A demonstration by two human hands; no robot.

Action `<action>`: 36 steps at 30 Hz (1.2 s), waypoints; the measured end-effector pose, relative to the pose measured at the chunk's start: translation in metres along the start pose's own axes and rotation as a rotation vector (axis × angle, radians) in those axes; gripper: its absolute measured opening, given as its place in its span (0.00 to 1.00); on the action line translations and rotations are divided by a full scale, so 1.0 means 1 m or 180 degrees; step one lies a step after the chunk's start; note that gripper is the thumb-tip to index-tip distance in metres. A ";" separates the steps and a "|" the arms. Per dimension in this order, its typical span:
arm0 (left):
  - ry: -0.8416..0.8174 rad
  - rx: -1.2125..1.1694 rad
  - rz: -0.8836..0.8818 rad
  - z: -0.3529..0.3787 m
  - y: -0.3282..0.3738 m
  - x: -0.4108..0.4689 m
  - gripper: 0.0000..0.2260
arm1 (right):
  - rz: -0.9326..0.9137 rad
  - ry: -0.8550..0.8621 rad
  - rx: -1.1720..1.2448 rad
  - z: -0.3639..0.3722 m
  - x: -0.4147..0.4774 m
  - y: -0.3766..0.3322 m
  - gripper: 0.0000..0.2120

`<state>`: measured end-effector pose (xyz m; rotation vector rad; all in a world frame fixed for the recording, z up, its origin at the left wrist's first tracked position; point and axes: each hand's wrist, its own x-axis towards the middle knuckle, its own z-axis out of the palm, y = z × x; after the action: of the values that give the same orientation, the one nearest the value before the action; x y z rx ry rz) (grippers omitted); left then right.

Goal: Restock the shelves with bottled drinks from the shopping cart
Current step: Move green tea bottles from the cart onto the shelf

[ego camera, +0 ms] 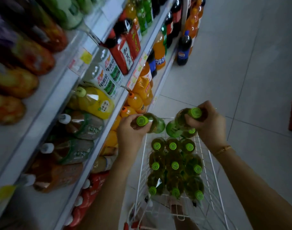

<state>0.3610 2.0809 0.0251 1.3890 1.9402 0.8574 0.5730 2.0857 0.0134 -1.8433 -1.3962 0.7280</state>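
Both forearms reach in from the bottom edge, over a white wire cart (142, 163). Nine cart bottles (175, 166) with green caps stand upright in it, three rows of three. A tenth cap (191, 130) shows at the far end, partly hidden under the right hand's load.

The left hand (130, 131) is curled round the neck of the first bottle (156, 123), which is held above the cart's far left corner with its cap tipped toward the camera. The right hand (208, 123) has a gold bracelet (222, 149) on its wrist. It grips the second bottle (176, 125) by the neck above the far right corner, and the two held bottles are just beside each other.

To the left rise the shelves (50, 100) — tiers packed with drinks and price tags (85, 57). Orange bottles (135, 102) sit just beyond the left hand, with a yellow bottle (95, 103) one tier up. Far off, a cola bottle (183, 48) stands on the grey tiled floor (241, 63) at the shelving's end.
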 end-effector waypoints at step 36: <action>0.2926 0.0630 0.0658 -0.366 0.007 -0.150 0.16 | -0.2562 -0.0773 0.1418 0.078 -0.181 -0.396 0.16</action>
<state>0.1226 1.8810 0.2699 1.4579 2.6208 1.6503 0.2393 1.9945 0.2892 -0.7604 -1.7717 0.7531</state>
